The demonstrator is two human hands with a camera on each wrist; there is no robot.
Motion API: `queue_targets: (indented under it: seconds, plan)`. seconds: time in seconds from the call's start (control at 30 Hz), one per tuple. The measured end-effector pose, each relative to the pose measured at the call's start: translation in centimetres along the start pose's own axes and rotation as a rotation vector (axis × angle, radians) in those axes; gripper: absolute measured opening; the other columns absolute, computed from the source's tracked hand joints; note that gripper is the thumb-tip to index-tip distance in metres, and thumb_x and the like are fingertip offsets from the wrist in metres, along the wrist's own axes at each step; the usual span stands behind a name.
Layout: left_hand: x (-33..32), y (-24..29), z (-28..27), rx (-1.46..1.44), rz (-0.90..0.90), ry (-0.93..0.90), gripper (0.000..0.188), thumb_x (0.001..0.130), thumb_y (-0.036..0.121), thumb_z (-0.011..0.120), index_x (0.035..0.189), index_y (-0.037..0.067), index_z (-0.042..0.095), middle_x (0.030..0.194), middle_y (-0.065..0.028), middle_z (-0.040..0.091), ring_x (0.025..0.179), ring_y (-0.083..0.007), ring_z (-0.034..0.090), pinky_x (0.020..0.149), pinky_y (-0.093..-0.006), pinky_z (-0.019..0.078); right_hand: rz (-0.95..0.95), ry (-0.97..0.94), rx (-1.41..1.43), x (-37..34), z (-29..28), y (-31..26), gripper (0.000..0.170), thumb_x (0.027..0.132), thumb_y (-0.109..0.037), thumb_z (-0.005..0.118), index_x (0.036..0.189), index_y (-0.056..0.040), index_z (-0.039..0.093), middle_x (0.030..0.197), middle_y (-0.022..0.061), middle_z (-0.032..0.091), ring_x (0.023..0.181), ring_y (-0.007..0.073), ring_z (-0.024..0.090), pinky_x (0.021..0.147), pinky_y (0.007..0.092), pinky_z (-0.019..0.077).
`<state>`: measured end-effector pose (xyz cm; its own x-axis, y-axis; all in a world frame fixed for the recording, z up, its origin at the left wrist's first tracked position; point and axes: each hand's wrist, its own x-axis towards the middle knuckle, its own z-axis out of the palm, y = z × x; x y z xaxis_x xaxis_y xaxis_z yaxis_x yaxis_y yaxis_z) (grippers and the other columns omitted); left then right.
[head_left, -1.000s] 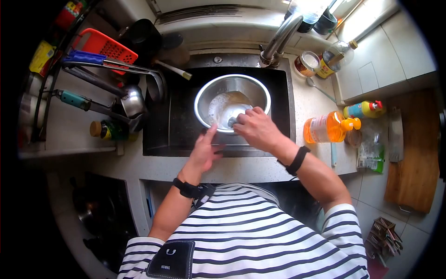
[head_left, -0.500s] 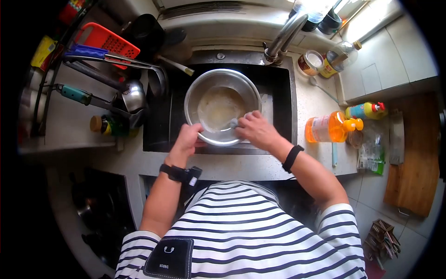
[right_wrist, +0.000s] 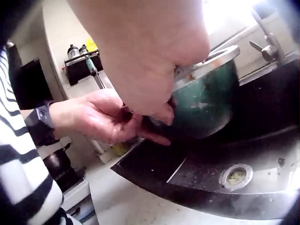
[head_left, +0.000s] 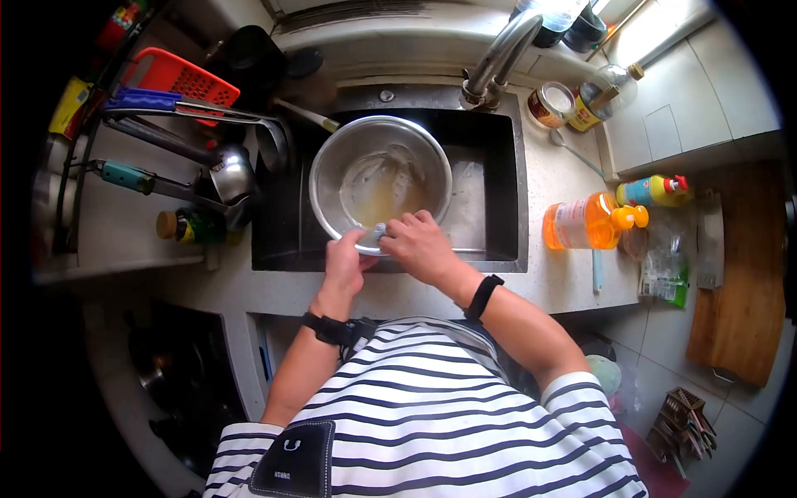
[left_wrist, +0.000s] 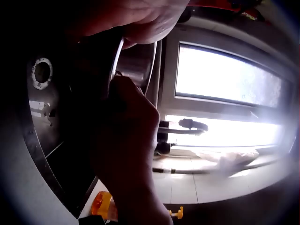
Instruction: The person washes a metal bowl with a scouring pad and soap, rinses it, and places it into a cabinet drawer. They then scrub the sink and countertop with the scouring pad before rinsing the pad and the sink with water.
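A round metal bowl [head_left: 326,178] with a little cloudy liquid is held tilted over the dark sink [head_left: 498,191]. The left hand [head_left: 342,270] grips its near rim, thumb on top and fingers beneath. Close beside it, the right hand [head_left: 422,253] pinches a small greyish scrubber [head_left: 379,231] against the inside of that rim. From the right wrist view, the bowl's outside [right_wrist: 206,101] looks green, and the left hand [right_wrist: 101,117] reaches under it. The right hand [right_wrist: 145,61] covers much of the rim there.
A faucet [head_left: 502,62] stands behind the sink. Orange soap bottles [head_left: 581,222] and a yellow bottle [head_left: 652,192] are on the right counter. Ladles [head_left: 232,174] and a red basket [head_left: 187,79] lie left. The sink drain [right_wrist: 236,176] shows below the bowl.
The bowl has moved left and toward the back of the sink. The left hand, loose at the rim at first, has taken hold of it. The right hand has shifted left along the rim.
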<state>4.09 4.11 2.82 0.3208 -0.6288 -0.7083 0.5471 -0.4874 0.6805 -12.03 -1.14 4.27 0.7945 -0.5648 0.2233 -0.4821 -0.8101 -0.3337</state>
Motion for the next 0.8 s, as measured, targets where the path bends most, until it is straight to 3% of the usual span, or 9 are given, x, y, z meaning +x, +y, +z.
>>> queue_targets:
  seconds: [0.03, 0.17, 0.27, 0.37, 0.4, 0.5, 0.57, 0.67, 0.8]
  plan:
    - [0.3, -0.1, -0.4, 0.030, 0.006, -0.006, 0.020, 0.085, 0.018, 0.057, 0.096, 0.002, 0.063, 0.082, -0.0074, 0.066, 0.065, -0.0199, 0.066, 0.052, -0.0318, 0.0529, 0.030, -0.016, 0.017, 0.2, 0.2, -0.4, 0.007, 0.078, -0.016, 0.060, 0.081, -0.0171, 0.066, 0.085, 0.0035, 0.056, 0.086, 0.0218, 0.058, 0.077, 0.0371, 0.0419]
    - [1.3, 0.3, -1.9, 0.158, 0.073, -0.005, 0.018, 0.083, 0.013, 0.054, 0.090, -0.002, 0.062, 0.080, -0.0105, 0.065, 0.064, -0.0213, 0.066, 0.051, -0.0350, 0.0561, 0.225, -0.439, 0.436, 2.2, -2.3, -0.6, 0.022, 0.084, -0.012, 0.055, 0.104, -0.0078, 0.062, 0.094, 0.0127, 0.059, 0.098, 0.0316, 0.058, 0.086, 0.0406, 0.0444]
    - [1.9, -0.1, -1.9, 0.162, 0.117, 0.013, 0.017, 0.081, 0.010, 0.053, 0.088, -0.003, 0.062, 0.078, -0.0108, 0.065, 0.063, -0.0212, 0.066, 0.051, -0.0345, 0.0567, 0.387, -0.423, 0.745, 3.6, 0.4, 1.0, 0.032, 0.086, -0.013, 0.049, 0.115, -0.0058, 0.058, 0.107, 0.0182, 0.060, 0.105, 0.0385, 0.055, 0.091, 0.0412, 0.0442]
    - [2.0, -0.2, -1.3, 0.161, 0.186, 0.021, 0.017, 0.080, 0.007, 0.053, 0.088, -0.005, 0.062, 0.077, -0.0106, 0.064, 0.063, -0.0208, 0.066, 0.051, -0.0342, 0.0568, 0.312, -0.246, 0.900, 3.6, 3.5, 0.4, 0.038, 0.085, -0.015, 0.047, 0.121, -0.0063, 0.056, 0.119, 0.0202, 0.059, 0.110, 0.0417, 0.053, 0.093, 0.0407, 0.0441]
    - [1.8, 0.0, -1.2, 0.160, 0.215, 0.028, 0.017, 0.080, 0.007, 0.053, 0.088, -0.005, 0.062, 0.077, -0.0104, 0.064, 0.063, -0.0206, 0.066, 0.051, -0.0342, 0.0568, 0.247, -0.292, 0.847, 3.9, 3.2, 0.2, 0.034, 0.085, -0.016, 0.045, 0.114, -0.0045, 0.057, 0.109, 0.0237, 0.060, 0.104, 0.0409, 0.056, 0.092, 0.0424, 0.0446]
    - [1.3, 0.7, -2.2, 0.260, 0.252, 0.082, 0.018, 0.078, 0.006, 0.053, 0.090, -0.005, 0.062, 0.076, -0.0096, 0.063, 0.062, -0.0198, 0.065, 0.050, -0.0336, 0.0562, 0.266, -0.609, 0.443, 2.7, 0.5, 1.2, 0.034, 0.084, -0.017, 0.049, 0.115, -0.0078, 0.062, 0.109, 0.0181, 0.062, 0.103, 0.0343, 0.059, 0.094, 0.0438, 0.0430]
    - [1.2, 1.2, -2.3, 0.358, 0.263, 0.084, 0.020, 0.077, 0.004, 0.053, 0.092, -0.005, 0.062, 0.078, -0.0101, 0.064, 0.064, -0.0193, 0.065, 0.050, -0.0334, 0.0551, 0.129, -0.671, -0.109, 1.2, 1.6, 3.8, 0.030, 0.086, -0.019, 0.050, 0.109, -0.0115, 0.068, 0.108, 0.0106, 0.063, 0.103, 0.0269, 0.059, 0.099, 0.0468, 0.0376]
    - [1.0, 1.0, -2.1, 0.476, 0.250, 0.040, 0.024, 0.076, 0.003, 0.052, 0.096, -0.005, 0.062, 0.081, -0.0111, 0.064, 0.065, -0.0190, 0.064, 0.049, -0.0337, 0.0529, -0.062, -0.471, -0.608, 0.9, 1.0, 6.8, 0.028, 0.087, -0.020, 0.050, 0.103, -0.0121, 0.072, 0.111, 0.0066, 0.062, 0.108, 0.0239, 0.055, 0.101, 0.0492, 0.0321]
    - [2.0, 1.1, -1.7, 0.572, 0.227, 0.034, 0.025, 0.076, 0.004, 0.053, 0.098, -0.004, 0.062, 0.078, -0.0110, 0.064, 0.062, -0.0188, 0.064, 0.049, -0.0334, 0.0519, 0.104, -0.435, -0.473, -1.0, 3.1, 6.4, 0.027, 0.086, -0.023, 0.053, 0.099, -0.0112, 0.073, 0.113, 0.0061, 0.061, 0.111, 0.0262, 0.053, 0.101, 0.0493, 0.0308]
